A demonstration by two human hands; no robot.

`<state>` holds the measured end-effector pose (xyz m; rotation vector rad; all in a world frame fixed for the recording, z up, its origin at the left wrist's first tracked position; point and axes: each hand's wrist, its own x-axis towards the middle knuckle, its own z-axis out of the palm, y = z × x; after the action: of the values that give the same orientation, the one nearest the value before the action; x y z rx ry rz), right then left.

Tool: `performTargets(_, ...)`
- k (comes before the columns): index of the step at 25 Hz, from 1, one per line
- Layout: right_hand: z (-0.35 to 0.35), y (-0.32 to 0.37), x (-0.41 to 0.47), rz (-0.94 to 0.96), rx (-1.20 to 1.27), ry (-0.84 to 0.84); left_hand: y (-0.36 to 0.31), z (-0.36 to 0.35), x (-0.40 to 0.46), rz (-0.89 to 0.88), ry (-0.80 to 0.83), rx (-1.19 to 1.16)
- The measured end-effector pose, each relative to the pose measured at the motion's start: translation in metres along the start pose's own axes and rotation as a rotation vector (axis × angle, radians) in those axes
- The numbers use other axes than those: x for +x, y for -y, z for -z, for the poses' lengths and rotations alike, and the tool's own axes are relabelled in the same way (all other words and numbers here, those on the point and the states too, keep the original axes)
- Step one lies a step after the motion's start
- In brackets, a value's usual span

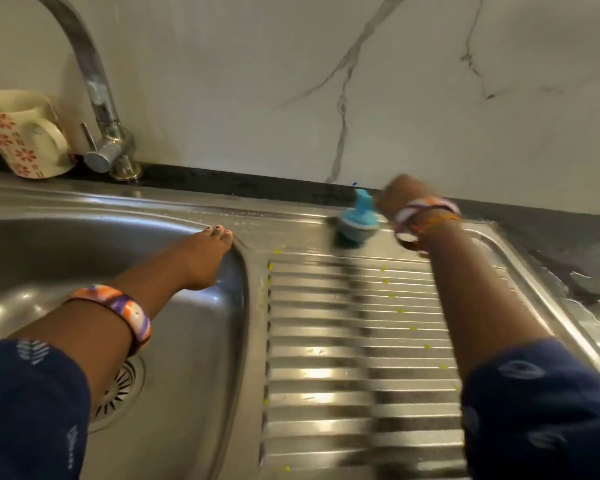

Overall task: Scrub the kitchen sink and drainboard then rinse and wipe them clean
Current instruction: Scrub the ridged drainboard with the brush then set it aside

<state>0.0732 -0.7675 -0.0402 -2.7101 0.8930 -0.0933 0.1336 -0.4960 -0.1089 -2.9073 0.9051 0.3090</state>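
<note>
Marble wall [257, 81] backs a steel sink [32, 244] and ribbed drainboard [354, 341], where the left hand [201, 258] rests flat and holding nothing on the basin's rim, while the blurred right hand [400, 197] grips a blue scrub brush [355, 223] pressed on the drainboard's far edge.

- steel sink [201, 341], round drain strainer at the bottom
- ribbed drainboard [354, 341], yellow specks on it
- blue-handled brush [355, 225] on its far edge, blurry
</note>
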Motion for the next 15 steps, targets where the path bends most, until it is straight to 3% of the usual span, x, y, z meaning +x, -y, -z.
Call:
performTargets(4,-0.039,0.104,-0.021,0.317,0.137,0.177,0.005,0.002,0.006,-0.021,0.012,-0.006)
performTargets(7,-0.032,0.085,-0.023,0.34,0.168,0.239,0.007,0.003,0.012,-0.025,-0.029,0.021)
performTargets(10,-0.002,0.001,-0.024,0.207,0.089,0.155,0.006,0.003,0.016,-0.027,-0.011,0.134)
performTargets(15,0.048,-0.136,-0.018,-0.332,-0.011,-0.105,0.004,0.003,0.016,-0.026,-0.033,0.137)
